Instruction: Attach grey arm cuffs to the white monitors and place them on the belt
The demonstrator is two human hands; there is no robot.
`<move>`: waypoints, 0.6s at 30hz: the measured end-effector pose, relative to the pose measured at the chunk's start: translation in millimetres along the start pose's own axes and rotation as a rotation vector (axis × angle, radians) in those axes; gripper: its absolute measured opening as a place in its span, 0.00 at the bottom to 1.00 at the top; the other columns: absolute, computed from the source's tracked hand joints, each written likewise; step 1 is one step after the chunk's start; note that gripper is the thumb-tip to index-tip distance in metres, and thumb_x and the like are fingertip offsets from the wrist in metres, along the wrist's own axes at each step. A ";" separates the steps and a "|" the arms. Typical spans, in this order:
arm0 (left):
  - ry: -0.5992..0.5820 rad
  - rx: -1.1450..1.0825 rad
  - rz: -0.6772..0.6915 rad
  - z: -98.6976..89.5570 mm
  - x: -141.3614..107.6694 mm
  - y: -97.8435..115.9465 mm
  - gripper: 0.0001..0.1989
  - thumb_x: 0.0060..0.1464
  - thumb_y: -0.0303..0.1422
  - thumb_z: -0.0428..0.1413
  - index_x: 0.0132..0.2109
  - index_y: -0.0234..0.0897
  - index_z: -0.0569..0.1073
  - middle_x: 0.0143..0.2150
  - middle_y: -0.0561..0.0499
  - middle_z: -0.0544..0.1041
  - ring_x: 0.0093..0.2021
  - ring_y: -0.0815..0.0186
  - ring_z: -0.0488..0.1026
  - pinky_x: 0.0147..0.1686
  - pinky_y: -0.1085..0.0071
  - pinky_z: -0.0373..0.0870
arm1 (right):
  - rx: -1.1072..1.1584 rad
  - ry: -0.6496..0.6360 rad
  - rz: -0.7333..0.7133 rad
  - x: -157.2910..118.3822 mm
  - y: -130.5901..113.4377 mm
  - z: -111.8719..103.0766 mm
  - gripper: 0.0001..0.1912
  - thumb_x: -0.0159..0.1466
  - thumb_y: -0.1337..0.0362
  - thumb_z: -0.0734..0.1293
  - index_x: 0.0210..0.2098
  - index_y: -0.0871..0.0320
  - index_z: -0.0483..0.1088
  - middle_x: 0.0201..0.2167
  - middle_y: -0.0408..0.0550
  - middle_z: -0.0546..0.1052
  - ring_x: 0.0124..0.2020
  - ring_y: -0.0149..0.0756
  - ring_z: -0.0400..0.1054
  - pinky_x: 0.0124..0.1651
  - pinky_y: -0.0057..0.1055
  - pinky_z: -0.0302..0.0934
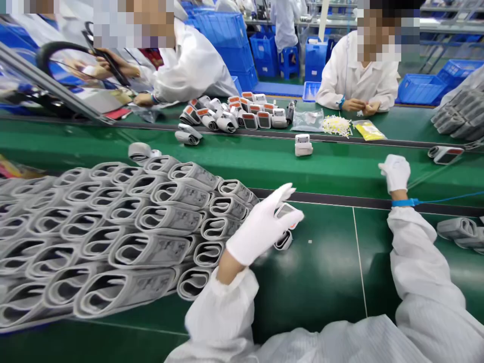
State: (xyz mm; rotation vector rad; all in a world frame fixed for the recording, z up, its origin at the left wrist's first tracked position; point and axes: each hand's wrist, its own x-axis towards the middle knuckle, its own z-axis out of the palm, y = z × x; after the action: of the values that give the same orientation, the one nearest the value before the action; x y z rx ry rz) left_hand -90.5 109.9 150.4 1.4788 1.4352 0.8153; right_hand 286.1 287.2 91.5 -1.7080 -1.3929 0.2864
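Note:
My left hand (260, 224), in a white glove, is over the near green table, at the right end of a big stack of rolled grey cuffs (170, 217). Between its thumb and fingers is a small white device (286, 214) with a dark screen and an orange part; a rolled grey band (283, 241) shows just below it. My right hand (396, 174), gloved too, reaches over the green conveyor belt. Its fingers look curled, and what they hold, if anything, is hidden. A blue wrist strap (404, 202) circles that wrist.
Single devices lie on the belt, one (303, 146) at the middle and one (446, 155) at the right. Beyond are a device pile (249, 111), small white pieces (336, 126) and a yellow bag (369, 130). People in white coats sit opposite. Rolled cuffs (459, 229) lie at right.

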 end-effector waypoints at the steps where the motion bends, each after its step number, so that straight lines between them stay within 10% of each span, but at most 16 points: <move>1: -0.025 -0.167 0.022 7.2 9.1 2.5 0.38 0.56 0.43 0.62 0.70 0.37 0.63 0.69 0.37 0.69 0.69 0.49 0.67 0.67 0.51 0.64 | 0.034 -0.007 -0.015 -7.7 -10.7 6.5 0.17 0.73 0.56 0.64 0.35 0.64 0.74 0.31 0.49 0.77 0.32 0.30 0.74 0.38 0.29 0.69; 4: -0.080 -0.586 0.094 33.8 36.7 6.7 0.42 0.54 0.52 0.63 0.68 0.36 0.64 0.70 0.32 0.66 0.66 0.46 0.70 0.58 0.49 0.74 | 0.168 -0.050 -0.120 -50.8 -61.1 32.1 0.14 0.67 0.53 0.71 0.43 0.58 0.75 0.35 0.49 0.80 0.34 0.36 0.76 0.40 0.33 0.70; 6: -0.043 -0.754 0.136 47.3 51.8 5.6 0.39 0.51 0.53 0.65 0.64 0.37 0.70 0.69 0.34 0.69 0.64 0.45 0.72 0.55 0.52 0.76 | 0.370 -0.163 -0.291 -94.0 -100.8 53.8 0.24 0.70 0.50 0.67 0.63 0.48 0.65 0.54 0.49 0.77 0.52 0.43 0.76 0.56 0.41 0.70; 10: 0.106 -0.863 0.124 37.2 65.8 -9.0 0.26 0.51 0.46 0.67 0.50 0.32 0.78 0.53 0.39 0.82 0.54 0.54 0.79 0.54 0.62 0.76 | 0.350 -0.404 -0.564 -179.8 -148.8 91.0 0.35 0.72 0.46 0.56 0.73 0.56 0.54 0.66 0.61 0.66 0.69 0.58 0.59 0.71 0.58 0.54; 14: 0.255 -0.939 0.001 1.7 66.0 -27.7 0.25 0.51 0.42 0.67 0.53 0.36 0.74 0.42 0.46 0.81 0.37 0.62 0.81 0.34 0.68 0.80 | 0.239 -0.480 -0.597 -243.4 -136.5 110.2 0.53 0.60 0.42 0.71 0.74 0.60 0.49 0.71 0.67 0.56 0.73 0.65 0.49 0.72 0.62 0.50; 18: 0.405 -0.876 0.007 6.0 75.2 -35.1 0.26 0.52 0.43 0.64 0.55 0.37 0.71 0.38 0.49 0.78 0.33 0.65 0.79 0.26 0.71 0.77 | 0.287 -0.620 -0.468 -287.3 -109.4 121.6 0.43 0.57 0.57 0.73 0.69 0.58 0.59 0.56 0.62 0.75 0.58 0.56 0.72 0.61 0.53 0.67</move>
State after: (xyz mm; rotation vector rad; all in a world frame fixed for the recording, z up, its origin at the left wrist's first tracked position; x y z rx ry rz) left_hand -90.6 180.7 106.7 0.6646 1.0951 1.5583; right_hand 34.3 91.3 4.6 -1.0482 -2.0330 0.7496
